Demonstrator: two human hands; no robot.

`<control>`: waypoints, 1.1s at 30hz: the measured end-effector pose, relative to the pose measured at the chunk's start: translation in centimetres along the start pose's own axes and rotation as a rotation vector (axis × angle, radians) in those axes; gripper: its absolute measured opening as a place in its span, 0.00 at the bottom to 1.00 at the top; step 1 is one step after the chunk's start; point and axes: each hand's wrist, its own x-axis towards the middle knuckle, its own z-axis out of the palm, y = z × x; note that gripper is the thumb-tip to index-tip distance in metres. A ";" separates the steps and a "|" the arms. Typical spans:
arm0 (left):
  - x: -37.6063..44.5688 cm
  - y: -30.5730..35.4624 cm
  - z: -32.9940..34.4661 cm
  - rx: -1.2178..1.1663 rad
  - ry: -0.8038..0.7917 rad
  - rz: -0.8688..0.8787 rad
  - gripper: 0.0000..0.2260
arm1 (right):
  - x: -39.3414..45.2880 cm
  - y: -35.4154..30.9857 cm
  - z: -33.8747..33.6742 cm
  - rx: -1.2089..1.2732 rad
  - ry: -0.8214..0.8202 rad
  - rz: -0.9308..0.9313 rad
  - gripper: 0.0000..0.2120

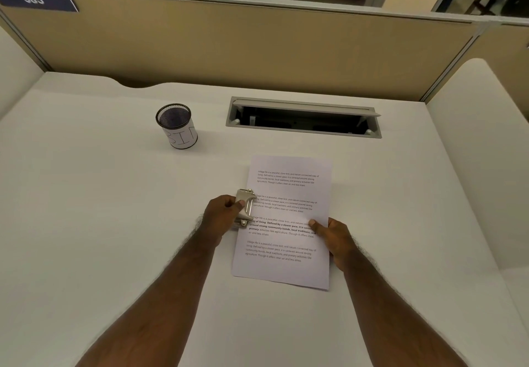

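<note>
Head view, and the hole punch (245, 207) is seen clamped over the left edge of the sheet of paper (286, 269), roughly at mid-height of the page. It is gripped by the left hand (220, 215), whose fingers (240, 203) are curled over the top lever with the palm wrapped round the outer side. That grip looks chosen so the lever can be squeezed down in one press.

Over on the other edge, the sheet is pinched by the right hand (333, 238). The thumb is laid on top of the printed side and the remaining fingers are tucked beneath, out of sight. The page is likely held this way so it cannot slide or swivel while the punch bites, and so the margin is fed squarely into the slot. The paper lies flat on the tabletop (114, 223), slightly skewed, directly in front of the person. Its near right corner appears a touch raised.

The punching step is judged to be at hand. Whether the lever is already pressed down cannot be told from this angle.

Farther back on the left a mesh cup (177, 126) is stood upright, well apart from the sheet, with a paper label wrapped round it. It is probably parked there for scraps. Behind the page, an open cable hatch (303, 117) is set into the surface.
</note>
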 end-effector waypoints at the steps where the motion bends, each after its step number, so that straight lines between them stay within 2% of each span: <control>1: 0.0 0.0 0.1 0.004 0.002 -0.001 0.06 | 0.0 0.0 0.0 0.000 -0.002 -0.001 0.02; 4: 0.2 0.1 0.1 0.008 0.014 -0.007 0.06 | 0.0 0.0 -0.1 -0.007 -0.002 -0.007 0.02; 11: 1.0 0.1 0.6 -0.037 0.065 -0.112 0.21 | 0.0 0.0 0.1 -0.013 -0.004 -0.008 0.05; 14: 1.6 0.2 0.3 -0.069 0.023 -0.190 0.25 | 0.0 -0.1 0.1 -0.002 -0.015 -0.012 0.03; 19: 2.0 0.9 0.2 -0.099 -0.047 -0.259 0.10 | -0.1 -0.1 0.1 -0.020 -0.002 -0.009 0.02; 22: 2.1 1.4 0.0 -0.118 -0.064 -0.284 0.05 | -0.2 -0.3 0.1 -0.011 -0.003 -0.009 0.01; 29: 2.6 0.7 -0.1 -0.086 -0.010 -0.261 0.05 | -0.1 -0.1 0.1 -0.017 0.003 -0.015 0.02; 33: 2.6 0.4 0.0 -0.089 0.004 -0.250 0.05 | 0.1 0.2 0.0 -0.013 -0.003 -0.010 0.05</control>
